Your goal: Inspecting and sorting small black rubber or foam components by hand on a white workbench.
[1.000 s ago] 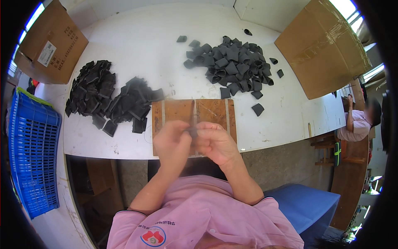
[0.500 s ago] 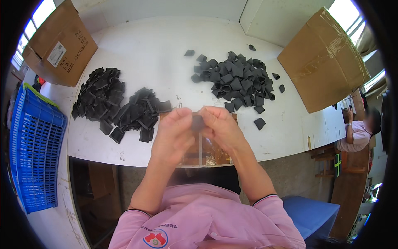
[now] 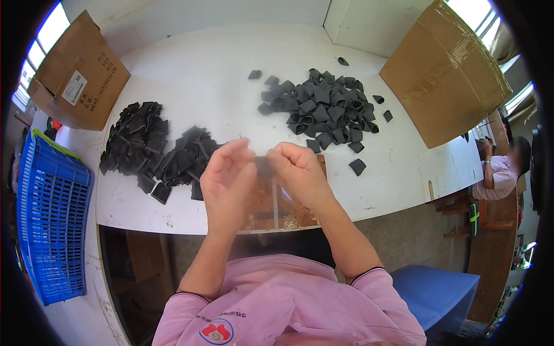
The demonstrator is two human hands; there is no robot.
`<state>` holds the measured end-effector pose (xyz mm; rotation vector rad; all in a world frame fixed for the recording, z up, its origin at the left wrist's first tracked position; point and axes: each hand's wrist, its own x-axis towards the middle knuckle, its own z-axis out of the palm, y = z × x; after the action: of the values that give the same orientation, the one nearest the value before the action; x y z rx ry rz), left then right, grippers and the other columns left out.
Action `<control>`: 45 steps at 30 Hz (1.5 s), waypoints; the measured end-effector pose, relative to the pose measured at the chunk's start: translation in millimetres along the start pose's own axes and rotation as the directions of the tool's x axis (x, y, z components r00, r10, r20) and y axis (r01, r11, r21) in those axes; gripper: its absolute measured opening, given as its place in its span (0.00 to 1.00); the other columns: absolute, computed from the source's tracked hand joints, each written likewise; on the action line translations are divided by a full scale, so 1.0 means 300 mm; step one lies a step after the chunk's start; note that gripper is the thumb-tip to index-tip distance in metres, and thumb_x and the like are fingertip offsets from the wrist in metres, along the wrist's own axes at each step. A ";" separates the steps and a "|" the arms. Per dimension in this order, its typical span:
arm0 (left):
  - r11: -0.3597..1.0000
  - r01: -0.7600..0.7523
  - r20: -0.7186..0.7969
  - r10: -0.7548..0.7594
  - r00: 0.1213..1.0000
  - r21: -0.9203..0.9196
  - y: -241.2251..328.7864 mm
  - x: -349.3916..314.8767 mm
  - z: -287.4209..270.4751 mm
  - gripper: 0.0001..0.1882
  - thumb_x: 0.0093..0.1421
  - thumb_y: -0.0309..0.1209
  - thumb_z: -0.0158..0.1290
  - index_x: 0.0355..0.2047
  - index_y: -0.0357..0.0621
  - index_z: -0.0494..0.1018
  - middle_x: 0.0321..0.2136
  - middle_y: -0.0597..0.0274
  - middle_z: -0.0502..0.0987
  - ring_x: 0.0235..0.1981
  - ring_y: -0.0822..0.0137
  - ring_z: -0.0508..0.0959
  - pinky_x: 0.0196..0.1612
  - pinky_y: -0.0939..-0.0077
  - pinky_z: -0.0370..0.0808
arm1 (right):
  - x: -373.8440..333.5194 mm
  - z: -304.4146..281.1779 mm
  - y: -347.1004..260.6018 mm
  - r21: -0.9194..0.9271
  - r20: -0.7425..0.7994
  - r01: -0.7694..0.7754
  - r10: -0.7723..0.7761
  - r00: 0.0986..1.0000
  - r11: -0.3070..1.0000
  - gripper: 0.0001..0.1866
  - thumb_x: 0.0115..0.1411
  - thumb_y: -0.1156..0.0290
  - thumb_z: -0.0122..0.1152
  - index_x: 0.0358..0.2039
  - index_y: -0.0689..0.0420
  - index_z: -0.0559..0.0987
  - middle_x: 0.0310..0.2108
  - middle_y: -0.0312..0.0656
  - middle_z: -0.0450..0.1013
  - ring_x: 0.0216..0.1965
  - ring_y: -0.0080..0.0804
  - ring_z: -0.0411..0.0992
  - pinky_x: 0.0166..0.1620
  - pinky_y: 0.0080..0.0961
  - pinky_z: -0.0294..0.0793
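A small dark grey fabric piece [image 3: 264, 168], blurred by motion, hangs between my hands over the table's front edge. My right hand [image 3: 300, 173] pinches its right side between thumb and fingers. Beside it on the left, my left hand [image 3: 227, 184] has its fingers apart, the thumb close to the piece; whether it touches is unclear. Left of my hands lie two heaps of flat dark pieces, a larger heap [image 3: 135, 141] and a smaller heap [image 3: 187, 154]. Beyond my right hand spreads a pile of dark grey tube-like fabric pieces [image 3: 323, 106], open at their ends.
Cardboard boxes stand at the left [image 3: 86, 75] and right [image 3: 441, 75] of the white table [image 3: 202, 63]. A blue plastic basket [image 3: 55, 225] is at far left. A brown board [image 3: 262, 216] lies under my hands. Another person [image 3: 499, 173] sits at far right.
My left hand has come off the fabric piece, spreading its fingers and shifting left. My right hand keeps its pinch. The view has shifted slightly.
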<state>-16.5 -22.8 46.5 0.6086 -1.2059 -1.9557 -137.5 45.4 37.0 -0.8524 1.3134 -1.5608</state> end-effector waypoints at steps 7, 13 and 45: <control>0.820 -0.457 0.263 0.383 0.885 0.343 0.008 0.024 0.016 0.09 0.49 0.13 0.45 0.29 0.34 0.71 0.29 0.60 0.73 0.31 0.73 0.72 0.35 0.82 0.68 | -0.074 0.031 -0.035 -0.612 -0.025 0.509 -0.658 0.752 0.605 0.16 0.46 0.68 0.63 0.35 0.61 0.72 0.29 0.41 0.66 0.25 0.30 0.67 0.26 0.20 0.67; 0.924 -0.170 0.117 0.221 0.968 -0.342 -0.005 0.004 0.016 0.04 0.56 0.22 0.46 0.30 0.37 0.70 0.30 0.61 0.72 0.33 0.71 0.71 0.39 0.78 0.69 | -0.075 0.064 -0.077 -0.600 -0.024 0.500 -0.638 0.769 0.624 0.14 0.43 0.74 0.64 0.32 0.62 0.73 0.27 0.40 0.67 0.22 0.28 0.68 0.24 0.21 0.68; 0.829 0.040 0.128 0.039 0.991 -0.557 -0.045 -0.015 -0.009 0.06 0.58 0.29 0.45 0.33 0.41 0.67 0.30 0.60 0.69 0.39 0.64 0.69 0.43 0.72 0.67 | -0.036 0.025 -0.012 -0.823 0.233 0.538 -0.754 0.614 0.184 0.07 0.43 0.75 0.59 0.24 0.62 0.72 0.18 0.38 0.64 0.18 0.30 0.63 0.20 0.23 0.63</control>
<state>-16.5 -16.7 33.2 0.1691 -0.6368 -2.2373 -127.6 53.0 42.4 -2.1966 2.1245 -1.5885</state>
